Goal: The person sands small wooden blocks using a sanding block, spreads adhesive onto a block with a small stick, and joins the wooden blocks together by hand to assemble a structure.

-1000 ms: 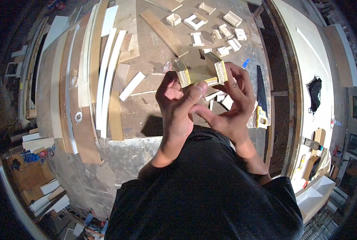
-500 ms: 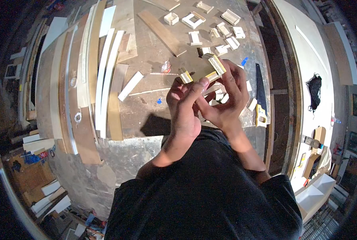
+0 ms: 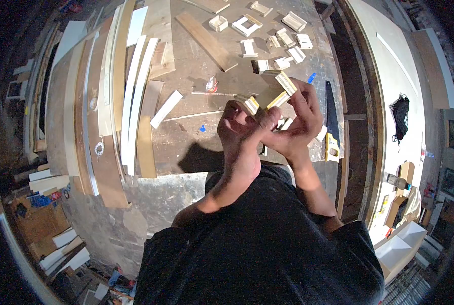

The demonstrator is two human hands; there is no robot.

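My left hand (image 3: 242, 142) and my right hand (image 3: 299, 124) are raised close together above the workbench. Between their fingertips are small pale wooden pieces with yellowish edges. A short wooden block (image 3: 249, 104) is pinched by my left fingers. An L-shaped wooden piece (image 3: 286, 84) rests in my right fingers, and my left thumb reaches its lower end. Whether the block and the L-shape are joined cannot be made out, since my fingers cover the part between them. Several small wooden frames (image 3: 246, 25) and blocks lie on the bench beyond my hands.
Long boards and strips (image 3: 138, 101) lie along the left side of the workbench (image 3: 186, 137). A handsaw (image 3: 332, 147) with a yellow handle is at the right edge. On the white panel (image 3: 384, 76) farther right are a black cord bundle (image 3: 400, 117) and a hammer (image 3: 398, 181).
Both hands have shifted slightly right with the wooden pieces. The block in my left fingers has turned and shows more of its side.
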